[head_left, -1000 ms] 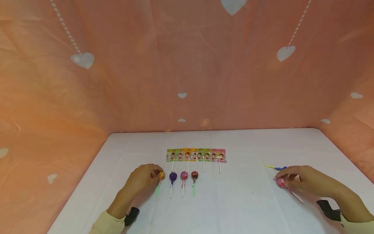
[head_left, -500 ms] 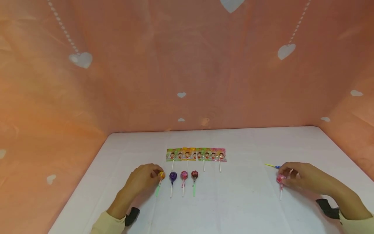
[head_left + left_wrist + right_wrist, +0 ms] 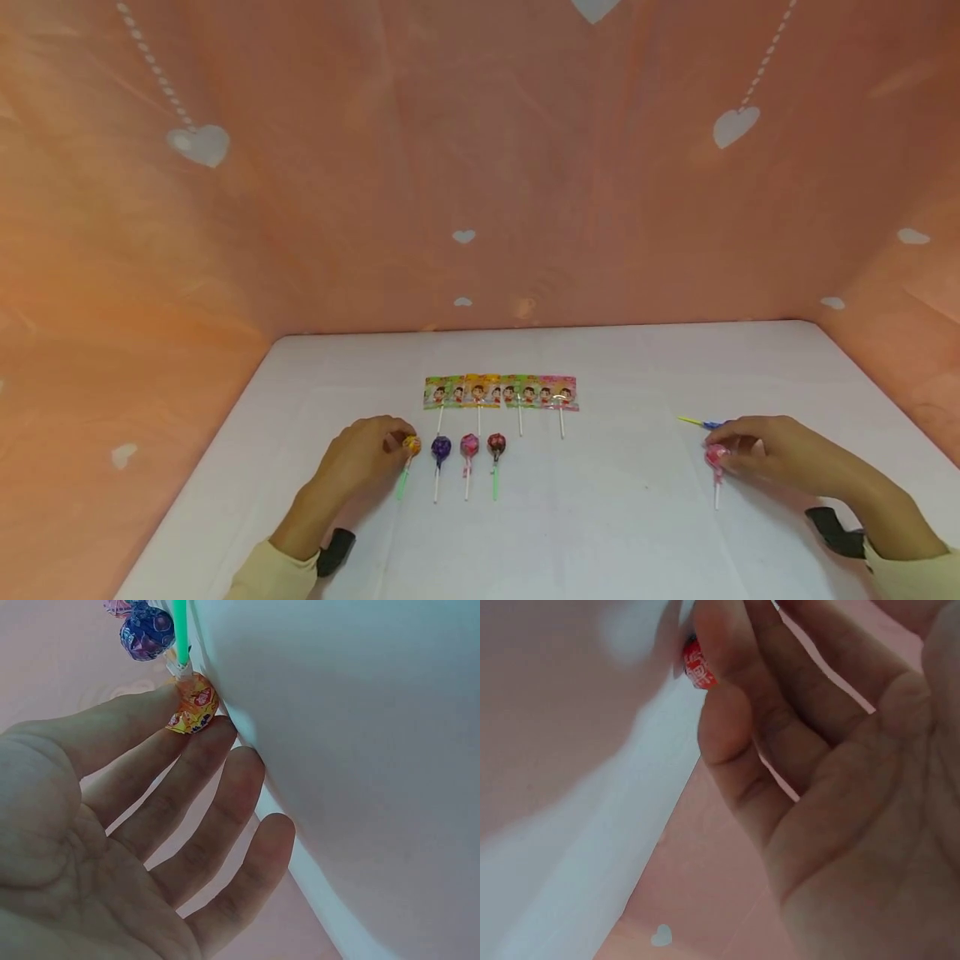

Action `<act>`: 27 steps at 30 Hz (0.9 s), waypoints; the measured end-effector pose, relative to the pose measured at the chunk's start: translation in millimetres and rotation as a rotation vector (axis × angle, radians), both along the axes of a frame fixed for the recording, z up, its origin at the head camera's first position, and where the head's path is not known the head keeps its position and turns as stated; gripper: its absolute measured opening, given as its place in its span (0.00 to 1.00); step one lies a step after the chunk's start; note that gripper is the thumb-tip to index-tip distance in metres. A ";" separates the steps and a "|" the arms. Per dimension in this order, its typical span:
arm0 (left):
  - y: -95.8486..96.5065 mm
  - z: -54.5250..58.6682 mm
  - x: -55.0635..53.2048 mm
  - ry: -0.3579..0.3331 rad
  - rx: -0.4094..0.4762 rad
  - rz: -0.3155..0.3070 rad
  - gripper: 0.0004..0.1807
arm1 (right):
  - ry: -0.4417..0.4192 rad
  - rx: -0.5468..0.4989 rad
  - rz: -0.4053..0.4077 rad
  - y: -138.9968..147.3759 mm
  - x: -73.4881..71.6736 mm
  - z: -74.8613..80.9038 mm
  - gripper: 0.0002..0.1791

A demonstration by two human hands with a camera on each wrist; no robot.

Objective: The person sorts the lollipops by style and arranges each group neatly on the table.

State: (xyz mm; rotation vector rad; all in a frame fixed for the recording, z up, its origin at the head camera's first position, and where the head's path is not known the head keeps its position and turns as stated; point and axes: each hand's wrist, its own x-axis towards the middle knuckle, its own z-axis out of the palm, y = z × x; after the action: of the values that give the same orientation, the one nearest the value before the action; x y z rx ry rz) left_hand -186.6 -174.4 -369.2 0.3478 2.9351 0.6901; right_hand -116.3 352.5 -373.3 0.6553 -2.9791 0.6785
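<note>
My left hand (image 3: 365, 454) pinches the yellow-orange wrapped head of a lollipop (image 3: 412, 446) with a green stick, at the left end of a row. In the left wrist view, thumb and forefinger hold this head while the other fingers spread apart. Beside it in the row lie a purple lollipop (image 3: 441, 448), a pink lollipop (image 3: 469, 446) and a dark red lollipop (image 3: 497, 444). On the right, my right hand (image 3: 783, 450) grips another pink lollipop (image 3: 717, 455) by its head. A blue lollipop (image 3: 711, 425) with a yellow stick is partly hidden behind those fingers.
Behind the row lie several flat-packed lollipops (image 3: 519, 392) in green, orange and pink wrappers, side by side with sticks toward me. Everything sits on a white table (image 3: 600, 517). An orange cloth (image 3: 525, 167) with white hearts encloses its back and sides.
The pink lollipop in my right hand has turned: its stick slanted to the lower right and now points toward me. My left hand keeps its place on the yellow-orange lollipop.
</note>
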 end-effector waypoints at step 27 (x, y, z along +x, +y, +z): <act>-3.3 -0.2 0.9 0.023 0.019 -0.028 0.10 | 0.241 0.101 -0.188 -63.7 -2.0 -6.0 0.15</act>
State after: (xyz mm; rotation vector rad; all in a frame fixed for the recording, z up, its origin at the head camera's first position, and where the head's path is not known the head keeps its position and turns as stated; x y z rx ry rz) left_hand -185.6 -177.7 -369.4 0.4006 2.9414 0.7153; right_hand -118.3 288.8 -379.4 0.4184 -2.8165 0.4069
